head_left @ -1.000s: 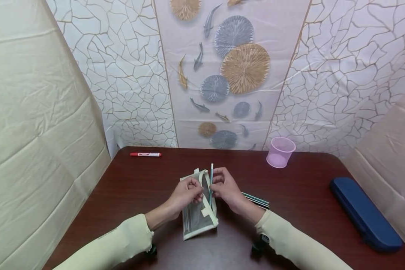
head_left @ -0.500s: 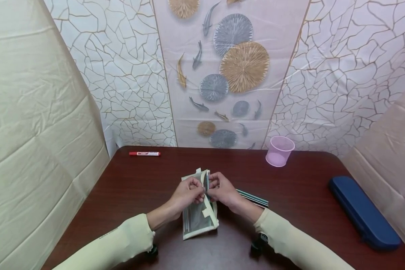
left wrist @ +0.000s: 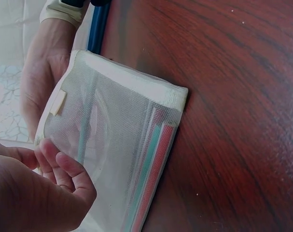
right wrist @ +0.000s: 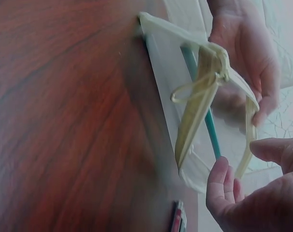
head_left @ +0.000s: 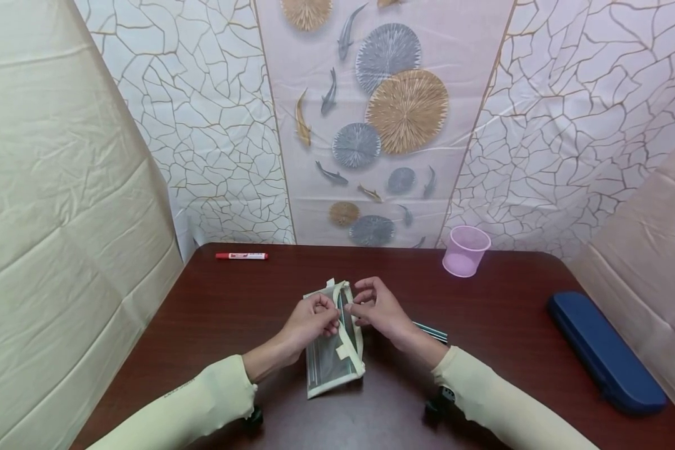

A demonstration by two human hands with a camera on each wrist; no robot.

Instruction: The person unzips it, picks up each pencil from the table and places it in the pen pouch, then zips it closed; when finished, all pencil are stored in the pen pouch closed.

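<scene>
Cream mesh pouch [head_left: 332,359], teal pencil [right wrist: 211,128], dark red-brown table [head_left: 512,312], lilac cup [head_left: 465,251].

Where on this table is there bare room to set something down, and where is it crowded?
Bare wood lies between the red marker and the left hand, and between the pink cup and the blue case. It is crowded at the centre: both hands on the mesh pouch, pencils beside the right hand.

Sheer mesh-cloth pouch [head_left: 333,356] on glossy wooden table [head_left: 230,312].
</scene>
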